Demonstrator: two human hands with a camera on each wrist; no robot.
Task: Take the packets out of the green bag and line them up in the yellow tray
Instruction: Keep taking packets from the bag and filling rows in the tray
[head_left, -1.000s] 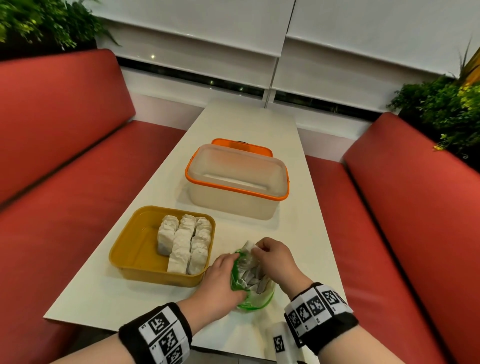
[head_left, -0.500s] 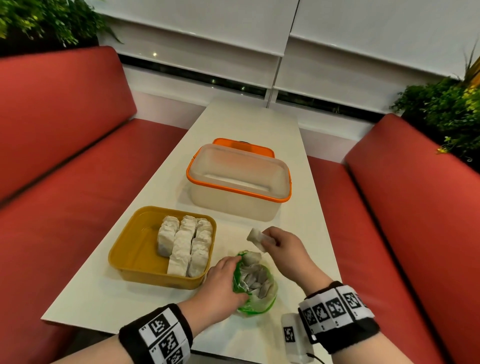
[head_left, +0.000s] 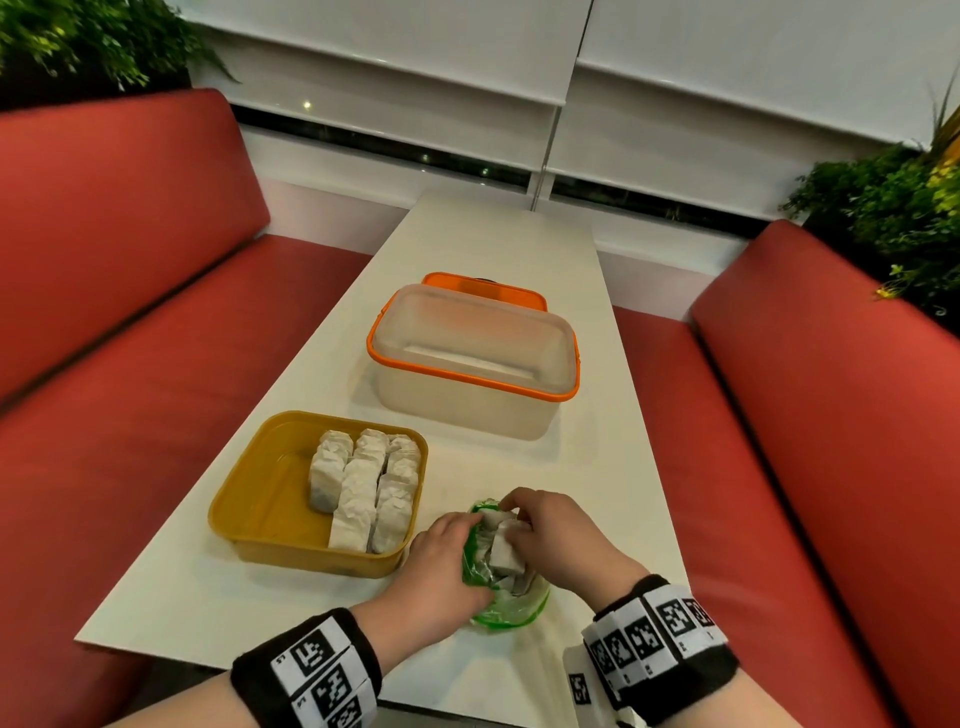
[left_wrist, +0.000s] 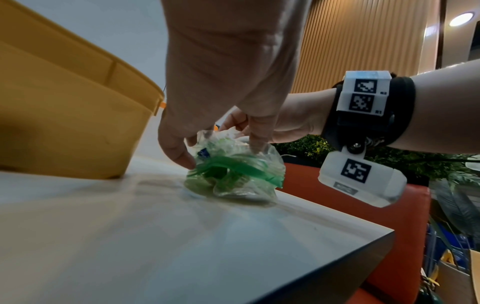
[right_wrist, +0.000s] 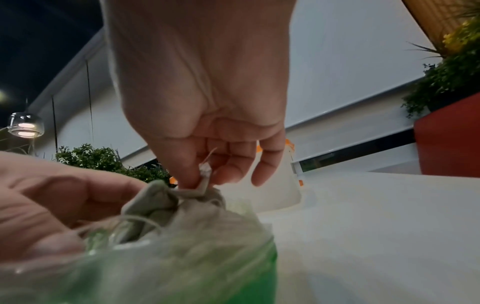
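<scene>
Head view
Left hand (head_left: 441, 569): curling its fingers round the left side of the bag (head_left: 506, 597), holding it on the table (head_left: 493, 249).
Right hand (head_left: 556, 535): reaching into the bag's mouth from 3 o'clock, fingers bending onto a packet (head_left: 505, 552).
Bag: sitting at 6 o'clock on the table, just beside the tray (head_left: 260, 514) at its 3 o'clock.
Tray: holding packets in rows (head_left: 363, 483) along its right half, lying side by side and touching.
Box (head_left: 467, 364): standing open at 12 o'clock from the tray, well apart from the bag, an orange lid (head_left: 483, 286) lying behind it.

Left wrist view
Left hand (left_wrist: 221, 72): pressing thumb and fingers down on the crumpled bag (left_wrist: 233, 170), gripping its top.
Tray (left_wrist: 64, 123): rising at 9 o'clock of the bag.
Right hand (left_wrist: 293, 121): showing behind the bag, at its mouth.

Right wrist view
Right hand (right_wrist: 205, 102): pinching a packet (right_wrist: 202, 187) corner between thumb and forefinger, the other fingers hanging loosely curled.
Bag (right_wrist: 182, 257): lying below, blurred, more packets bunching at its mouth.
Left hand (right_wrist: 52, 205): holding the bag at 9 o'clock.
</scene>
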